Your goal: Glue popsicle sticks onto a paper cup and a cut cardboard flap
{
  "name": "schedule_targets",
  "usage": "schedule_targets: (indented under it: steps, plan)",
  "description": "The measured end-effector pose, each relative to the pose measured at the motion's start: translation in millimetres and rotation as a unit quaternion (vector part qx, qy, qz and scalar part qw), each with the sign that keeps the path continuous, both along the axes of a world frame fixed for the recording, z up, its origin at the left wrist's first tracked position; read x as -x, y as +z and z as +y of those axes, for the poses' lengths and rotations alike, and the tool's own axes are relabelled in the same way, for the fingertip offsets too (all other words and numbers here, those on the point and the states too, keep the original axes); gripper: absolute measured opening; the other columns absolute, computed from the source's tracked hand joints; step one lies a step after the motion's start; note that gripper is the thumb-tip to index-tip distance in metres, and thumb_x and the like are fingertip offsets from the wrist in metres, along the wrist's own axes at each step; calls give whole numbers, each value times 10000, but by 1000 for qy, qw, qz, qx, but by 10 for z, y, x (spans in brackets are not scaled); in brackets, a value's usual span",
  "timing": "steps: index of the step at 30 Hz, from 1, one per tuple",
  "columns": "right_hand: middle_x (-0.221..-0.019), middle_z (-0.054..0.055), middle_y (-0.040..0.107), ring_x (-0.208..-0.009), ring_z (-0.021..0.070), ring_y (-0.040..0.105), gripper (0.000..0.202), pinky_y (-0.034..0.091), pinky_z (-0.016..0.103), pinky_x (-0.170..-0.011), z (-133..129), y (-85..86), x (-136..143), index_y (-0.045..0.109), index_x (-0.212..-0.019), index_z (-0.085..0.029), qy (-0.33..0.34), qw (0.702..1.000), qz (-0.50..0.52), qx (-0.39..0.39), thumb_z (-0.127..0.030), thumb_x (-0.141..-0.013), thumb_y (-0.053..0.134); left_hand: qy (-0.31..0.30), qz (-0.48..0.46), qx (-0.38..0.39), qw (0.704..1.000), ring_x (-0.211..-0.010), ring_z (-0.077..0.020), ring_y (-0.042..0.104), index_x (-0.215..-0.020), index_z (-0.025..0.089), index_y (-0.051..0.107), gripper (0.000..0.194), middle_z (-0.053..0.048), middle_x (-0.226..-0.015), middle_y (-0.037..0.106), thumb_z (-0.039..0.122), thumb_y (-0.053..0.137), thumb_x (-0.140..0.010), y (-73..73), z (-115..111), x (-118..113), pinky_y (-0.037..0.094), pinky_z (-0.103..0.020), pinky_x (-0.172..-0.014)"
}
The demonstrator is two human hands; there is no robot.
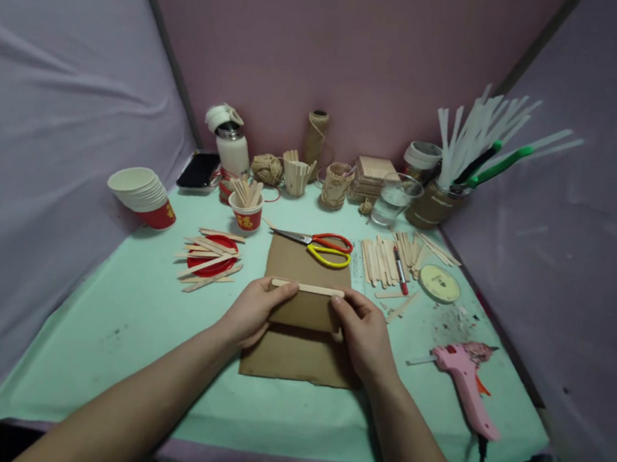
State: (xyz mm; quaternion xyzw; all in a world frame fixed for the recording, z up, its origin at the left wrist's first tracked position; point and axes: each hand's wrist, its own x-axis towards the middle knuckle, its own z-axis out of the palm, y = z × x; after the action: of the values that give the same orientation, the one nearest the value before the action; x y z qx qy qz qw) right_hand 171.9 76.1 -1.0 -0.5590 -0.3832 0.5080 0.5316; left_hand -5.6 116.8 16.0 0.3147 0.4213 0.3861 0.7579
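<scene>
A small brown cardboard piece (306, 312) is held up between my two hands, over a larger cardboard sheet (297, 358) on the table. A flat wooden stick (320, 290) lies along its top edge. My left hand (258, 308) grips the left end, thumb on the stick. At the right end my right hand (364, 329) pinches stick and cardboard the same way. Scissors (321, 246) with red and yellow handles rest on the sheet's far part, blades pointing left.
A pink glue gun (465, 377) lies at right. Behind it are a round lid (439, 284), a red marker (401, 271) and loose sticks (381, 262). Sticks lie across a red plate (213, 255) at left. Stacked cups (145, 197), a bottle (233, 149) and a glass (395, 201) stand farther back.
</scene>
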Motion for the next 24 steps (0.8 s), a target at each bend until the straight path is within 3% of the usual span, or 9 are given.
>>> schedule_targets:
  steps: [4,7,13,24]
  plan:
    - [-982,50,734,-908,216,649,358,497,316,-792,-10,-51,-16,708,-1031,-228,-42,998,9,-39,-506,-811,658,23,-9,9,1000,-711,-187,677,-839,128,649,390,-60,-772,729,394,845,-631,-16,40,20,517,-290,-712]
    - [-954,52,735,-932,226,647,354,494,312,-770,-2,-74,-31,720,-1019,-222,-39,998,18,-37,-510,-829,638,15,-13,8,1000,-716,-180,677,-845,126,645,361,-62,-782,730,375,831,-662,-29,42,21,517,-278,-708]
    - [-834,36,735,-854,228,651,337,481,300,-708,39,-141,-59,742,-915,-200,-38,997,59,-20,-499,-762,712,-21,-12,3,1000,-730,-185,676,-869,118,639,368,-74,-805,731,382,817,-684,-57,23,17,517,-298,-738]
    - [-819,37,732,-777,221,641,335,483,305,-686,32,-124,-46,726,-851,-197,-54,998,38,-13,-514,-742,717,-4,4,-3,1000,-757,-205,668,-880,127,645,441,-74,-825,731,423,844,-621,-28,10,-18,506,-328,-764]
